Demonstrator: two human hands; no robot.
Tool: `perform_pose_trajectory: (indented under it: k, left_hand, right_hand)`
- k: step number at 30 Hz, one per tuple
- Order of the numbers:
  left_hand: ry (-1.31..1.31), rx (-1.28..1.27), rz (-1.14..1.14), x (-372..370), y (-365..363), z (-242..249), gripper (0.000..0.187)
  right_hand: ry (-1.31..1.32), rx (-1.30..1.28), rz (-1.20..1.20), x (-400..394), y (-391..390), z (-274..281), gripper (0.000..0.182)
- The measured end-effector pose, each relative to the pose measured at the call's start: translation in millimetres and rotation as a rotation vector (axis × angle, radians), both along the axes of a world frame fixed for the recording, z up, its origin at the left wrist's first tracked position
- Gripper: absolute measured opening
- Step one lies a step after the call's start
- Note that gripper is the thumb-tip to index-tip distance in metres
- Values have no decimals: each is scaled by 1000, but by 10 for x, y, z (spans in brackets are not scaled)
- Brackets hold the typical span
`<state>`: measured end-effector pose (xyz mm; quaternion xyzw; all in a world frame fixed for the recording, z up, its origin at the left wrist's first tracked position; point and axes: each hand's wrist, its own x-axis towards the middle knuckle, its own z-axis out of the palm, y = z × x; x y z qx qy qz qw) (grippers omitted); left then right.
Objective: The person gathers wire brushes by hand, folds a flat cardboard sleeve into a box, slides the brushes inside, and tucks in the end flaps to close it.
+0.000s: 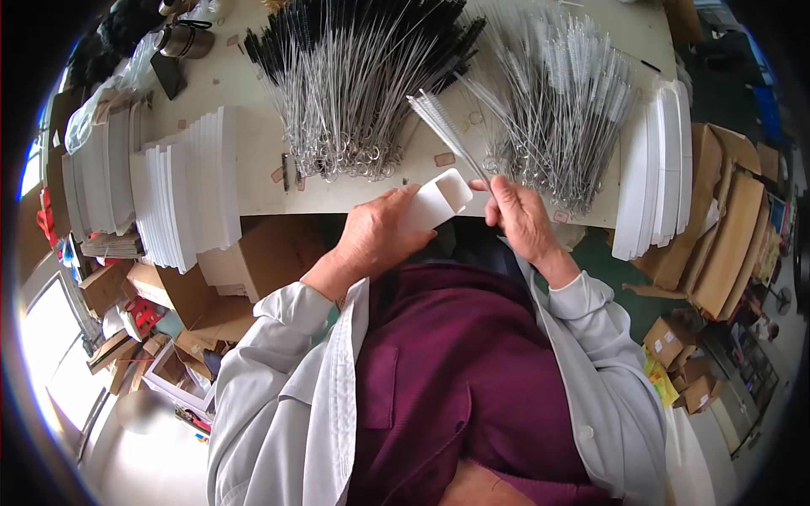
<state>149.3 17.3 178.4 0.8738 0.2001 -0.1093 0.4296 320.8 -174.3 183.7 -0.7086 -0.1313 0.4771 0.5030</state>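
White cardboard sleeve in the left hand, thin wire brushes in the right, near the middle of the frame.

The left hand (375,240) is closed around the sleeve (439,201), whose open mouth points up and right. Just right of that mouth, the right hand (519,215) pinches a few brushes (447,131) at their looped ends; their long axis slants from the fingers toward the upper left, bristle tips above the sleeve. Behind, on the table (253,110), lie a pile of black brushes (346,84) and a pile of white brushes (565,101).
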Motion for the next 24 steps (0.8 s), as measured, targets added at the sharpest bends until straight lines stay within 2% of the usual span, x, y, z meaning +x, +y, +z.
perform_pose_trajectory:
  k: [1, 4, 5, 8, 9, 11, 12, 20, 24]
  left_hand:
    - [-1, 2, 2, 3, 53, 14, 67]
    - [39, -64, 22, 0, 200, 15, 66]
    - [36, -62, 23, 5, 237, 19, 66]
    - [33, -22, -10, 32, 349, 53, 67]
    - [43, -52, 1, 38, 390, 75, 68]
    - [53, -82, 8, 56, 461, 118, 68]
    - [68, -107, -4, 69, 491, 139, 69]
    - [57, -138, -86, 114, 550, 207, 68]
    - [86, -253, -97, 137, 586, 240, 66]
  right_hand:
    - [-1, 2, 2, 30, -68, -22, 42]
    - [-471, -78, 206, 182, -221, 71, 33]
    - [-473, -76, 207, 217, -253, 102, 33]
    - [-782, 115, 213, 335, -384, 113, 26]
    - [-782, 114, 212, 380, -414, 188, 26]
    - [-883, -119, 415, 472, -446, 441, 22]
    - [-937, -149, 440, 490, -457, 476, 21]
    - [-1236, -76, 606, 541, -522, 475, 28]
    - [-1342, -68, 670, 610, -534, 437, 28]
